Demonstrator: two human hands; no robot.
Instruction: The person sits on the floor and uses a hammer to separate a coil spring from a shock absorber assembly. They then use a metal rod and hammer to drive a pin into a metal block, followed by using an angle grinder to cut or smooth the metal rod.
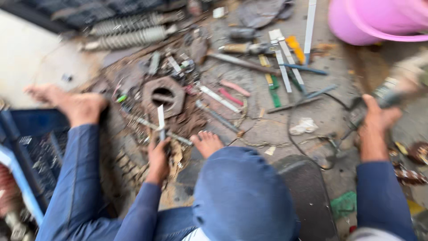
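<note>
My left hand (159,157) grips a thin flat metal strip (161,117) that stands upright over a heap of scrap on the ground. Just beyond the strip lies a rusty six-sided metal plate with a hole (163,94). My right hand (376,119) is out at the right, closed around a dark power tool (387,94) whose black cord (307,134) loops across the floor. My bare feet (76,105) rest left and middle, and my blue-clad knees fill the lower frame. The picture is motion-blurred.
Several metal strips, rods and files (285,62) lie scattered on the dirty concrete. A pink plastic tub (379,20) stands top right. Two ribbed grey coils (129,31) lie top left. A blue crate (31,147) sits at the left. A crumpled white scrap (304,126) lies mid-right.
</note>
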